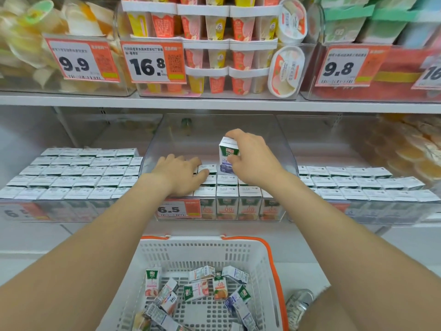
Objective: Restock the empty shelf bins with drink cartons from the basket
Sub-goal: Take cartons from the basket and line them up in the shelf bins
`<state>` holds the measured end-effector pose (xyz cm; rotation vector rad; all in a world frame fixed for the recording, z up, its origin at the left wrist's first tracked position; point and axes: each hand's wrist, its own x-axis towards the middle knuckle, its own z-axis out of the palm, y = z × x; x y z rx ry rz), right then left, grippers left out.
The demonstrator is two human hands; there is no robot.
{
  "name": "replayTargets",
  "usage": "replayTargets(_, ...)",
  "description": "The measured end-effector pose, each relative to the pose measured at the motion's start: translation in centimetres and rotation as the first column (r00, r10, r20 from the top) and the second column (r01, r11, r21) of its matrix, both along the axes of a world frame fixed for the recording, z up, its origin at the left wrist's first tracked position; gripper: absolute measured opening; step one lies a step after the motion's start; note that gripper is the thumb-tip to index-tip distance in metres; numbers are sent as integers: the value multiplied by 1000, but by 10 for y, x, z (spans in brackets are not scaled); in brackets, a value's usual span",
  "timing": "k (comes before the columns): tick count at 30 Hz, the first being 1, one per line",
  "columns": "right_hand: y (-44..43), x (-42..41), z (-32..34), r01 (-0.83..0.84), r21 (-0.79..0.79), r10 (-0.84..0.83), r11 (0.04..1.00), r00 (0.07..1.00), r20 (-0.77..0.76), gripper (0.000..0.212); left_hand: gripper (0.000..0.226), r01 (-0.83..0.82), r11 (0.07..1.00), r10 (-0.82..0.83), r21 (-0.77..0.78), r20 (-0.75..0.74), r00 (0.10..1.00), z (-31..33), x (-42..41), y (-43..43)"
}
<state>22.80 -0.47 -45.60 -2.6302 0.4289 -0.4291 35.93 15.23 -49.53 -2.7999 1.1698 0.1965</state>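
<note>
**Cartons going into the middle bin of a shop shelf**

Seen from above the forearms, both reaching over a white basket point(260, 254) with orange rim, cut off by the bottom edge; loose drink cartons point(198, 291) lying at all angles on its floor, the lowest ones running out of view. Ahead, a lower shelf with three clear bins; the left bin point(71, 206) and right bin point(381, 209) packed with rows of carton tops, both cut by the sides and smeared by lens blur, price tags on them unreadable. Middle bin point(288, 154) filled only in its front rows, rear part bare behind glare on the clear walls; orange price tag point(177, 209) on its front, first digit half hidden by the left wrist, reading roughly 6.5. Upper shelf point(214, 102) carrying cup desserts and tubs behind tags marked 9.9, 16.8 and 9.8, tops cropped by the upper edge; goods at far left and far right too blurred to name. Grey shoe point(299, 305) partly hidden behind the basket's right corner. Right hand point(250, 158) closed around an upright carton point(228, 155), green and white above, blue below, thumb on its near face and fingers curled over the top, held just above the back row of the middle bin. Left hand point(181, 173) lying palm down on the stocked carton tops point(226, 191), fingers slightly spread and gently bent, tips touching the tops; nothing pinched.
</note>
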Motion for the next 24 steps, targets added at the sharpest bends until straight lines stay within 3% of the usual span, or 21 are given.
replayTargets(3,-4,-3,9,1,40,-4,999,997,73,50,58,6,997,-10,-76,-48,999,3,-2,5)
replayTargets(7,-9,-23,28,-12,70,-5,997,972,235,48,41,105,942,-79,-318,94,992,10,-24,4)
replayTargets(13,-35,-83,35,126,-82,-96,989,950,297,66,32,189,736,-226,-650,28,974,32,-82,-44)
replayTargets(17,-67,-120,29,266,-100,-230,959,934,274,61,33,185,659,-270,-729,1,963,33,-118,-90)
replayTargets(21,-106,-134,13,279,-175,-240,944,947,214,52,65,136,684,-321,-717,-128,938,26,-148,-128)
replayTargets(24,-141,-139,9,321,-210,-288,924,942,173,51,69,231,718,-313,-657,-7,950,16,-161,-144)
